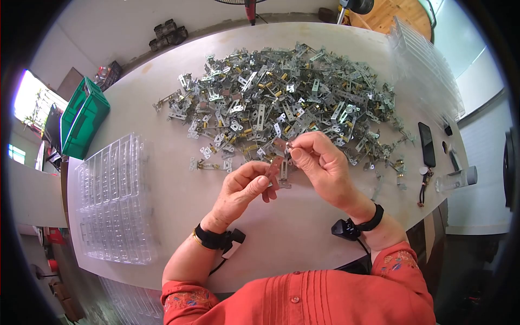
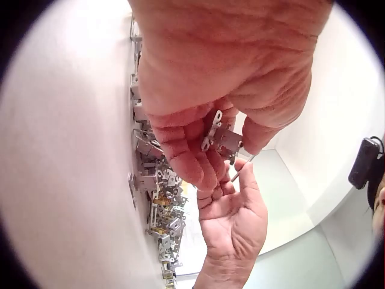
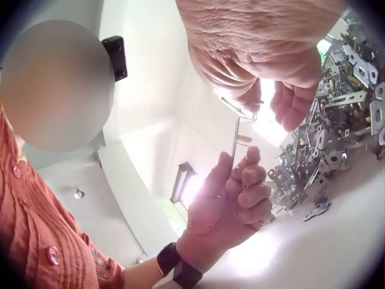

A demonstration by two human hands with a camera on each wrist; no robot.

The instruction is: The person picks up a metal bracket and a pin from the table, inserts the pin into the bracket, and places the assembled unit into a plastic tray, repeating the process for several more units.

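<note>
Over the near edge of the metal heap, my left hand (image 1: 238, 190) pinches a flat metal bracket (image 1: 275, 168) between thumb and fingers. A slotted tab on the bracket (image 2: 227, 141) shows in the left wrist view. Close beside it, my right hand (image 1: 326, 169) has thumb and fingertips together on a thin metal pin (image 2: 242, 168), right at the bracket's end. In the right wrist view the bracket (image 3: 236, 144) stands upright from the left hand (image 3: 222, 208), with a small brass-coloured piece (image 3: 243, 139) at its side. The right hand's fingertips partly hide the pin.
A large heap of metal brackets (image 1: 261, 116), some with brass parts, covers the table's middle. Clear plastic trays (image 1: 112, 208) lie at left; more trays (image 1: 425, 70) are stacked at right. A green crate (image 1: 86, 122), phone (image 1: 427, 144) and bottle (image 1: 457, 180) are around the edges.
</note>
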